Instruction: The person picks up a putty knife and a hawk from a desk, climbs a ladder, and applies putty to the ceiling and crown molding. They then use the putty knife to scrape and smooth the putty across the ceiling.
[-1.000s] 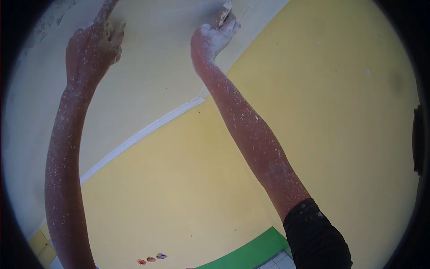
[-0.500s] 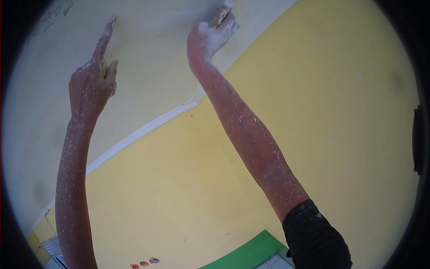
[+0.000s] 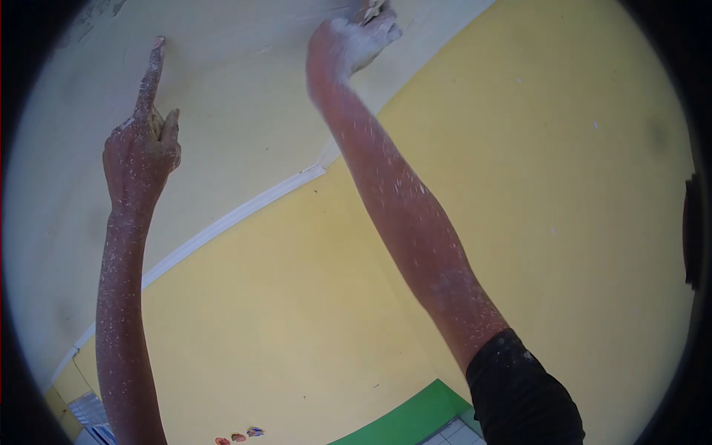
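My left hand is raised close to the pale ceiling. Its index finger points straight up and its thumb stands apart; the other fingers are mostly hidden, and a yellowish smear shows by the thumb. At the top edge, my right hand, coated in white, grips a tan tool smeared with white. The frame cuts this tool off, so its exact kind cannot be made out. White specks cover both forearms.
Yellow walls meet the ceiling along a white trim strip. Ceiling paint is peeling at upper left. Below are a green band and small colourful decorations. A dark object sits at the right edge.
My left hand has moved slightly left and down, its index finger still stretched. My right hand has shifted a little with the tool, which now shows less below the top edge.
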Tool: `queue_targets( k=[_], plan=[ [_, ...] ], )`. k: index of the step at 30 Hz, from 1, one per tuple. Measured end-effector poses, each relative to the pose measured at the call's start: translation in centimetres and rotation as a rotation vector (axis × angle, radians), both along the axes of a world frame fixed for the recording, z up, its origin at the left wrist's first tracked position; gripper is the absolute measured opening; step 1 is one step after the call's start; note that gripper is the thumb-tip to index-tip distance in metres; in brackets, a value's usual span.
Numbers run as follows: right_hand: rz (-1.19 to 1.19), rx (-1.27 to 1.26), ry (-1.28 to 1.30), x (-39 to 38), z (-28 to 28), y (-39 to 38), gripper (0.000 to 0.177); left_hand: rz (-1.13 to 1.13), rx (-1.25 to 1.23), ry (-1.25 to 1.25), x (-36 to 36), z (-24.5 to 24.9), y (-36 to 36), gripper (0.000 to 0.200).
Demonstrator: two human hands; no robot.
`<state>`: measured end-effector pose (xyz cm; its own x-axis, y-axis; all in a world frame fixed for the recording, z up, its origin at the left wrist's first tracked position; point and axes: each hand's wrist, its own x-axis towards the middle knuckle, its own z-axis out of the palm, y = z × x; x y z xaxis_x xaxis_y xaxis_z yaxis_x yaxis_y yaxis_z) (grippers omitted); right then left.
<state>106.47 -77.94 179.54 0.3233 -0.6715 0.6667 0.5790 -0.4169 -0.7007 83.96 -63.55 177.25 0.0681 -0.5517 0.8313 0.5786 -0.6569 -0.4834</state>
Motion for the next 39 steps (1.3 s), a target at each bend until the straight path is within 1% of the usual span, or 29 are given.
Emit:
queue_targets(
  k=[1,2,4,6,7,8,11,13,14,16,17,21,22,23,24,25,26,27,29,30,32,33,34,36,37,38,39],
  plan=[
    [-0.005,0.002,-0.006,1.8,1.7,-0.2,0.027,0.015,-0.016,-0.008,-0.2,0.8,-0.9,0.067],
    [0.227,0.406,-0.411,5.3,3.4,1.1,0.028,0.035,-0.030,-0.009,-0.3,0.9,-1.1,0.067],
    [0.467,0.822,-0.813,6.3,4.4,1.5,0.029,0.036,-0.033,0.001,-0.3,0.6,-1.6,0.067],
    [-0.002,0.025,0.084,3.4,4.4,0.2,0.034,0.032,-0.053,-0.002,-0.6,0.6,-1.2,0.067],
    [-0.004,0.021,0.082,3.4,4.5,0.0,0.034,0.052,-0.072,0.006,-0.7,0.8,-0.8,0.066],
    [0.037,0.019,0.076,3.5,4.3,-0.2,0.038,0.071,-0.087,0.021,-0.5,0.8,-0.8,0.065],
    [0.163,0.029,0.052,3.9,3.9,-1.0,0.056,0.027,-0.071,0.018,-0.4,0.3,-1.5,0.064],
    [0.223,0.024,0.031,1.4,2.9,-1.6,0.063,0.016,-0.085,0.022,-0.6,0.2,-1.7,0.064],
    [0.035,-0.118,0.185,0.2,1.5,-2.3,0.048,-0.005,-0.104,0.039,-0.5,0.1,-1.6,0.063],
    [-0.180,-0.264,0.335,0.4,0.5,-3.1,0.039,0.011,-0.118,0.030,-0.5,0.3,-1.1,0.063],
    [-0.495,-0.455,0.516,2.5,1.0,-2.4,0.035,0.037,-0.115,0.018,-0.5,0.4,-1.1,0.063],
    [-1.760,-1.196,1.200,11.5,3.8,2.7,0.026,0.006,-0.108,0.000,-0.1,0.4,-1.3,0.064],
    [-2.154,-1.372,1.534,11.8,4.7,4.0,0.026,0.096,-0.028,-0.047,0.0,1.0,-0.8,0.066],
    [-2.411,-1.639,1.938,10.6,5.0,5.2,0.027,0.185,0.049,-0.087,0.1,1.5,-0.4,0.068],
    [-2.513,-1.897,2.272,8.9,5.0,6.0,0.027,0.186,0.049,-0.091,0.3,1.8,-0.6,0.068],
    [-2.514,-2.081,2.490,7.7,4.8,6.7,0.028,0.215,0.066,-0.130,0.6,1.9,-0.9,0.068],
    [-2.481,-2.203,2.632,7.6,5.0,7.1,0.028,0.249,0.084,-0.165,0.9,2.0,-1.1,0.068],
    [-2.468,-2.237,2.666,7.9,5.2,7.1,0.029,0.257,0.084,-0.162,1.3,1.9,-1.1,0.068],
    [-2.504,-2.087,2.525,10.0,6.7,7.1,0.030,0.169,0.212,-0.188,2.0,1.9,0.0,0.068],
    [-2.511,-2.028,2.465,10.6,6.9,7.2,0.030,0.174,0.205,-0.197,2.4,2.4,1.2,0.068],
    [-2.486,-2.106,2.542,9.2,5.7,8.3,0.031,0.234,0.193,-0.169,3.5,2.8,2.8,0.071],
    [-2.445,-2.228,2.625,8.5,4.6,9.1,0.032,0.265,0.165,-0.170,4.2,2.5,3.1,0.056],
    [-2.425,-2.315,2.694,8.0,4.1,9.6,0.032,0.263,0.170,-0.173,4.7,1.6,2.6,0.056],
    [-2.436,-2.361,2.728,9.4,4.3,9.4,0.033,0.264,0.170,-0.067,6.6,0.7,1.6,0.040],
    [-2.485,-2.318,2.693,10.3,5.1,9.4,0.034,0.286,0.187,-0.037,7.7,0.9,2.2,0.046],
    [-2.542,-2.310,2.696,10.5,5.3,9.4,0.034,0.291,0.183,-0.047,8.5,2.1,3.2,0.046],
    [-2.588,-2.323,2.741,10.6,5.4,9.7,0.035,0.310,0.206,-0.029,9.6,3.3,4.1,0.057]
  ],
)
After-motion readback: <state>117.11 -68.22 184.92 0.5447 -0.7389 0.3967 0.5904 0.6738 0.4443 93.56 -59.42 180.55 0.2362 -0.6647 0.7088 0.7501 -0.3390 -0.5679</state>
